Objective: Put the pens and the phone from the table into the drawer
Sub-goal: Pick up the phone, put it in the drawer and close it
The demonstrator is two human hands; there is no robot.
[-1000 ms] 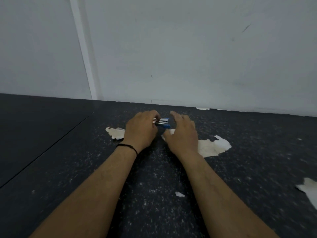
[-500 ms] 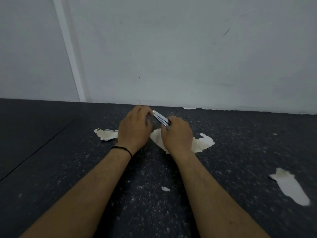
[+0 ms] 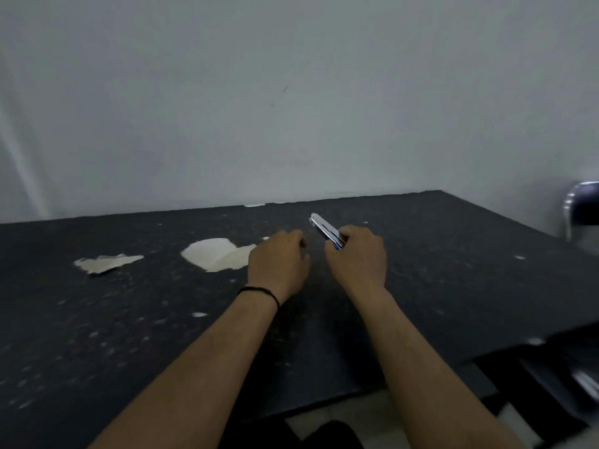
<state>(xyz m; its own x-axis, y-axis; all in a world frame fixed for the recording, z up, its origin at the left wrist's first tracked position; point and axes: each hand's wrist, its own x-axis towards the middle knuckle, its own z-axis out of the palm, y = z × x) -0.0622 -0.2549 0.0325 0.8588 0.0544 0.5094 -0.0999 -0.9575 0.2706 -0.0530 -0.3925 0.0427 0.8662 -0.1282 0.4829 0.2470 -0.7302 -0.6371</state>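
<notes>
Since a moment ago your view has swung right, and the bundle now rides in your right hand (image 3: 356,254) alone. Below lies the dark speckled worktop (image 3: 129,319) with torn paper scraps (image 3: 217,258). Your left hand (image 3: 278,262) hangs loosely curled, empty. The slim silver-and-blue pens (image 3: 325,230), light, stiff and slippery, want a pinch mid-length.

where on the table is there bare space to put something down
Free: the dark table right of the right hand, out to its edge, and the near stretch left of the left hand. Busier: the peeled pale patches at left centre, and around the pens.
</notes>
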